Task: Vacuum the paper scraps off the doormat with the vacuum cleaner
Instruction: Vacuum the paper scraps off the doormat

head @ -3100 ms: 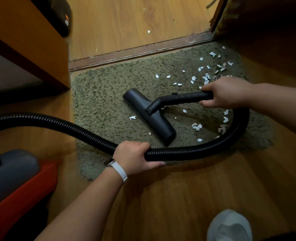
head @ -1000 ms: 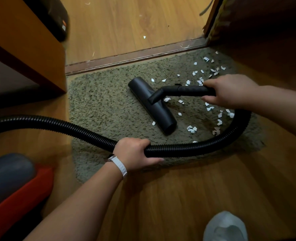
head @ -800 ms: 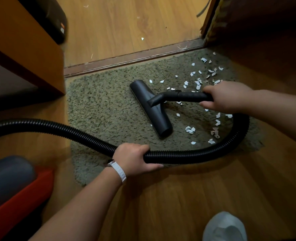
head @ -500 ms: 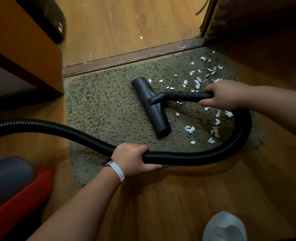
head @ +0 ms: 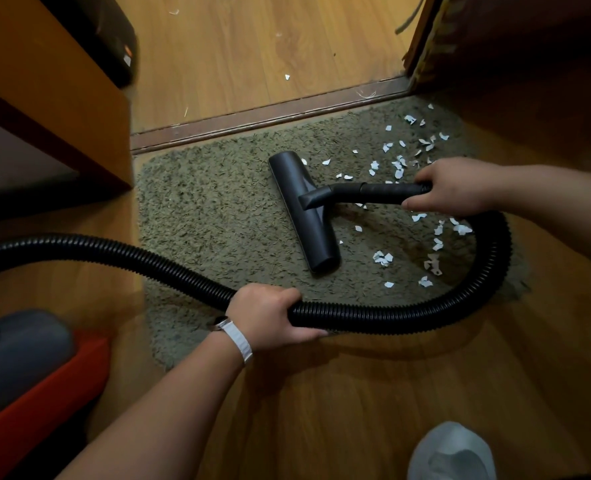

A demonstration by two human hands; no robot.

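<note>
floor nozzle [head: 304,216] sits straighter than before, mid-doormat [head: 211,209] | right hand [head: 457,188] wraps rigid wand [head: 384,192], left hand [head: 270,315] grips bendy hose [head: 391,318] | paper scraps [head: 382,258] right of nozzle, light, likely snag in pile

No text, brand or number is readable. A dark case [head: 107,36] at upper left bears a small orange mark [head: 126,49] and a white sticker [head: 126,59], both too blurred to read.
</note>
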